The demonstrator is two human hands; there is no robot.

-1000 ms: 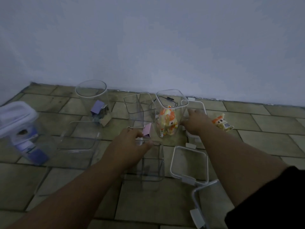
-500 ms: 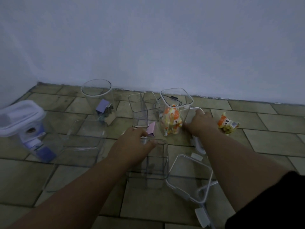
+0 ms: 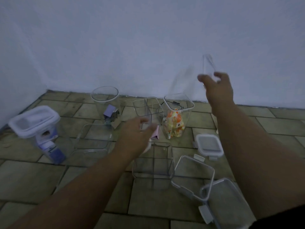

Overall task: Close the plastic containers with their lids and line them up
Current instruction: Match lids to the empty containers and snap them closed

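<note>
Far L on the tiled floor (image 3: pixel 33 179): lidded container (image 3: pixel 34 121), white lid on, purple stuff inside. Next to it an open rectangular container (image 3: pixel 92 138), w/ an open round container (image 3: pixel 105 100) behind. L hand (image 3: pixel 137 134) hovers low over the near divided container (image 3: pixel 153 162), fingers loosely bent. It's blurred, so can't tell if it has hold of anything. Far divided container (image 3: pixel 148 108) is just beyond it. A tall square container (image 3: pixel 178 116) w/ orange-yellow packets stands open, centre-R. R hand (image 3: pixel 217 90) is raised against the wall, thumb and fingers pinching a clear flat piece (image 3: pixel 208 65), edge-on and blurred. Three lids lie loose on the floor R of centre: small lid (image 3: pixel 208 144), mid lid (image 3: pixel 194 174), big lid (image 3: pixel 226 200).
</note>
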